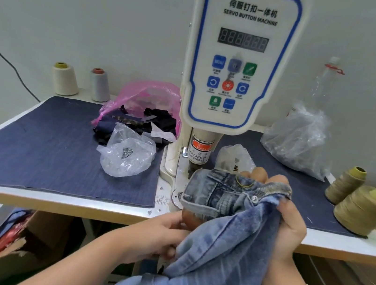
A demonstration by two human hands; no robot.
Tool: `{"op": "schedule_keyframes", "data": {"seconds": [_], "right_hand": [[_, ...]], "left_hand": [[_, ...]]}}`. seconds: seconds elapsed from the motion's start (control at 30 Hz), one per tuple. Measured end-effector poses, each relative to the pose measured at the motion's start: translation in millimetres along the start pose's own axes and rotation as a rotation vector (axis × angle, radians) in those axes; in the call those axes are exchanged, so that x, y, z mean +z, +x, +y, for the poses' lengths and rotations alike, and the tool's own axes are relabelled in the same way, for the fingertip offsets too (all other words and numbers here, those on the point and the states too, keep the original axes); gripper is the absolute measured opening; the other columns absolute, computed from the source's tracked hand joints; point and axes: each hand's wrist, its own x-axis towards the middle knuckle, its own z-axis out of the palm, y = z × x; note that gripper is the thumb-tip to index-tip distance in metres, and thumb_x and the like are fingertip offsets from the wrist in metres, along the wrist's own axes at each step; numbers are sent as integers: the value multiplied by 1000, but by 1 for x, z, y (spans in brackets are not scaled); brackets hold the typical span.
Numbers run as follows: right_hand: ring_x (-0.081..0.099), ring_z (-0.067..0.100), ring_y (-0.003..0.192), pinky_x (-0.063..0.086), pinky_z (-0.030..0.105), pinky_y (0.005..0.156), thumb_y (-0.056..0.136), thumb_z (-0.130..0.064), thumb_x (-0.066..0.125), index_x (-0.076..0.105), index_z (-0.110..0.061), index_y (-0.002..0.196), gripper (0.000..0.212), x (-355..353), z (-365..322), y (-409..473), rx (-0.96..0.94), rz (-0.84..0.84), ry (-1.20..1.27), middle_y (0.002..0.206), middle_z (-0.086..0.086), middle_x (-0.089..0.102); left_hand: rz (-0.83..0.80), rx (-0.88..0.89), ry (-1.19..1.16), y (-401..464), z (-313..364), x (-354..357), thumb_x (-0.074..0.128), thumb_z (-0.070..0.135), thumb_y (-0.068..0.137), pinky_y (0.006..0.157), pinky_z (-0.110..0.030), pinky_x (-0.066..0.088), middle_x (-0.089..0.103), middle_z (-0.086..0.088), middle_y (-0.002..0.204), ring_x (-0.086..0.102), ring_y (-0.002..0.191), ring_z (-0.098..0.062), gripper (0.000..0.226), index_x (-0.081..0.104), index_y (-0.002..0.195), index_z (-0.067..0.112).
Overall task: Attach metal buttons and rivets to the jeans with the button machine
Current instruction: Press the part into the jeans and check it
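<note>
The white servo button machine stands at the table's middle, its press head just behind the jeans. Light-blue jeans are bunched in front of it, waistband up, showing a metal button and a small rivet. My left hand grips the jeans from below at the table's front edge. My right hand grips the waistband's right end, fingers curled over the top.
A clear bag of metal parts lies left of the machine, with a pink bag of scraps behind it. Another small bag and a large clear bag sit right. Thread cones stand at far right; a cardboard box sits below.
</note>
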Motion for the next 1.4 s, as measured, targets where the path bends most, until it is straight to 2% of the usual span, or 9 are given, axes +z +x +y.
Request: {"op": "schedule_keyframes", "data": {"seconds": [0.2,0.3,0.43,0.57,0.7,0.77,0.83,1.1,1.4], "right_hand": [[46,20,75,32,36,80,68,-28,72,56,-11,69,23,-36,-11,3,48,118,-90,75,5,50],[52,23,78,43,34,77,68,-20,61,62,-13,71,7,-58,-7,-3,133,251,-317,76,5,58],[54,21,88,46,30,80,66,-4,39,67,-21,84,37,-62,-19,-2,108,288,-613,84,0,62],[57,2,105,41,11,88,81,-42,54,62,-41,104,24,-23,-31,4,66,-21,-1060,104,-18,64],[44,-19,114,32,-4,82,75,-62,63,39,-49,130,62,-5,-15,-2,405,-294,-1432,117,-42,49],[54,-13,105,36,-3,76,89,-32,62,60,-43,111,25,-2,-10,-3,427,-251,-1284,104,-35,62],[64,-4,96,43,3,76,93,-12,57,74,-35,93,29,-3,-13,-5,474,-181,-1017,98,-20,72],[72,27,72,56,30,60,47,-15,87,78,-10,79,34,6,-20,-8,563,9,-251,80,14,73],[71,35,80,58,41,64,30,-18,94,76,2,86,62,-6,-25,-2,651,246,32,94,22,71]], "left_hand": [[210,348,13,-21,43,-24,77,55,69,38,-10,33,50,8,48,37,38,0,25,71,73,30],[235,295,214,-27,65,-23,70,47,79,41,-14,33,44,1,53,35,40,-6,29,67,75,19],[303,210,276,-26,75,-16,68,39,81,42,-16,33,40,-2,52,34,40,-8,37,58,81,3],[318,202,305,-18,79,-8,64,25,90,40,-16,32,42,5,44,35,38,-8,30,53,67,9],[324,218,332,-12,83,-2,67,25,88,40,-17,30,50,3,47,36,39,-10,35,52,58,17],[321,248,319,-12,81,-3,72,30,83,41,-18,32,55,-3,54,38,41,-12,27,57,66,16],[293,305,268,-13,76,-7,76,30,80,46,-17,38,53,0,56,42,44,-10,21,62,81,14],[-64,202,342,-27,23,-27,74,60,71,105,-32,43,49,9,143,48,132,-14,81,43,141,34],[43,271,351,-34,21,-20,54,41,91,82,-19,45,61,10,88,56,86,-7,10,59,87,34]]}}
